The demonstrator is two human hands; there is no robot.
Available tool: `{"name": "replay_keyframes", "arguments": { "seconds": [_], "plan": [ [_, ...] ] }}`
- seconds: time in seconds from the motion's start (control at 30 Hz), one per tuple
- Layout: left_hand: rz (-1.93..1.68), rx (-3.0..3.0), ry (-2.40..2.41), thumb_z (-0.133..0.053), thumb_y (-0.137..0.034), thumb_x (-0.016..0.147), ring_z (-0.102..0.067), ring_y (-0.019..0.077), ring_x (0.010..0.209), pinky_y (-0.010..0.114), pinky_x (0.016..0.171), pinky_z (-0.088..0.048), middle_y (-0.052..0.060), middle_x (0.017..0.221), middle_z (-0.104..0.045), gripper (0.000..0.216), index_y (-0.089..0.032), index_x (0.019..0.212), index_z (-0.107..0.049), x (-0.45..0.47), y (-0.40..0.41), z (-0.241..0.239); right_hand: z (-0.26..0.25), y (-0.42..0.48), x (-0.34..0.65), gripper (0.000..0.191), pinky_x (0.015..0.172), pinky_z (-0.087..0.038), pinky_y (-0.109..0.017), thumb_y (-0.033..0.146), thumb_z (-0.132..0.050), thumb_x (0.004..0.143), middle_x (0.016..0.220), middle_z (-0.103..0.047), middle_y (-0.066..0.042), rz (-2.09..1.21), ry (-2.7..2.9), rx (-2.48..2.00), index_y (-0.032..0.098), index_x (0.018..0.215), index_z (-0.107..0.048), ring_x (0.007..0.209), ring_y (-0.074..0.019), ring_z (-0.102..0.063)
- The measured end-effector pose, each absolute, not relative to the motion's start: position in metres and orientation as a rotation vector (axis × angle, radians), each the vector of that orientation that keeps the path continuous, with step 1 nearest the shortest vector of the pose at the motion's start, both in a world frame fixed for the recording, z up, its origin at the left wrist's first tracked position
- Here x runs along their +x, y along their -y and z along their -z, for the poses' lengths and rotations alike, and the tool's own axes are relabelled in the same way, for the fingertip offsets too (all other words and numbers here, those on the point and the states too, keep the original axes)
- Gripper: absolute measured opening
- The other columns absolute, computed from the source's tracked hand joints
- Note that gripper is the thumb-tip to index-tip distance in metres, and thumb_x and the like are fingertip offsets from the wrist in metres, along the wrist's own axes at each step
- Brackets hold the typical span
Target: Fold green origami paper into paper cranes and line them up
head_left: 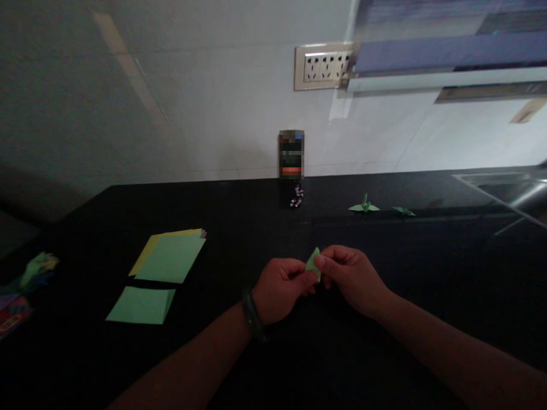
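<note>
Nearest to the camera, my left forearm (188,359) and right forearm (453,341) reach in over the black countertop (239,233), a dark bangle (253,316) around the left wrist. Between my hands is a small piece of folded green paper (314,263). My left hand (277,290) pinches its lower left side between thumb and fingers, while my right hand (356,279) grips its right edge, thumb on top. Whether the paper touches the counter I cannot tell.

With so little paper showing, I judge that a thumb slipping could set a crease askew, and pulling my hands apart could tear it. The dim light makes a misaligned edge easy to miss. A careless leftward sweep of my forearm could push the creased green sheet (139,306) out of place.

As for writing, I can read none: the phone screen (291,154) is pixelated, the red packet (15,314) at the far left too dim and blurred, and the socket panel (326,67) shows no legible brand.
</note>
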State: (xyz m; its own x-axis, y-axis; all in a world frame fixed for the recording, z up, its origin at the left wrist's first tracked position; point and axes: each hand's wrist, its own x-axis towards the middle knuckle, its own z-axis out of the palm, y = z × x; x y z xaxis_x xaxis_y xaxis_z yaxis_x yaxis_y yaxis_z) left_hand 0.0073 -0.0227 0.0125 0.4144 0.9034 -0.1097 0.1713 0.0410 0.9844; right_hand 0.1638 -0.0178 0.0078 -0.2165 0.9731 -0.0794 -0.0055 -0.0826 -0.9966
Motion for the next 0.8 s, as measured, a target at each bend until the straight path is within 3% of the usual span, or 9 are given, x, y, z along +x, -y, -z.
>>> {"name": "replay_keyframes", "arguments": {
  "seconds": [0.23, 0.47, 0.8],
  "plan": [
    [-0.856, 1.339, -1.118, -0.055, -0.034, 0.075, -0.044, 0.008, 0.047, 0.021, 0.049, -0.036, -0.002, 0.048, -0.052, 0.03, -0.014, 0.052, -0.057, 0.007, 0.021, -0.02, -0.008, 0.021, 0.162, 0.02, 0.047, -0.037, -0.021, 0.035, -0.065, 0.07, 0.058, -0.056, 0.002, -1.388, 1.449, -1.149, 0.016, 0.066, -0.058, 0.048, -0.0073, -0.045],
    [-0.949, 1.185, -1.111, -0.061, -0.03, 0.071, -0.056, 0.0106, 0.061, 0.024, 0.06, -0.046, 0.002, 0.071, -0.065, 0.019, -0.014, 0.08, -0.064, 0.011, 0.018, -0.006, -0.01, 0.019, 0.163, 0.018, 0.041, -0.031, -0.021, 0.033, -0.064, 0.069, 0.048, -0.05, 0.004, -1.239, 1.389, -1.302, 0.017, 0.062, -0.058, 0.042, -0.007, -0.04],
    [-1.021, 0.973, -1.075, -0.065, -0.027, 0.068, -0.056, 0.0076, 0.056, 0.022, 0.059, -0.046, -0.001, 0.063, -0.062, 0.015, -0.013, 0.072, -0.06, 0.011, 0.017, -0.006, -0.008, 0.024, 0.16, 0.013, 0.048, -0.038, -0.023, 0.031, -0.06, 0.073, 0.057, -0.053, 0.003, -1.082, 1.407, -1.238, 0.02, 0.069, -0.057, 0.051, -0.0098, -0.047]
  ]
}}
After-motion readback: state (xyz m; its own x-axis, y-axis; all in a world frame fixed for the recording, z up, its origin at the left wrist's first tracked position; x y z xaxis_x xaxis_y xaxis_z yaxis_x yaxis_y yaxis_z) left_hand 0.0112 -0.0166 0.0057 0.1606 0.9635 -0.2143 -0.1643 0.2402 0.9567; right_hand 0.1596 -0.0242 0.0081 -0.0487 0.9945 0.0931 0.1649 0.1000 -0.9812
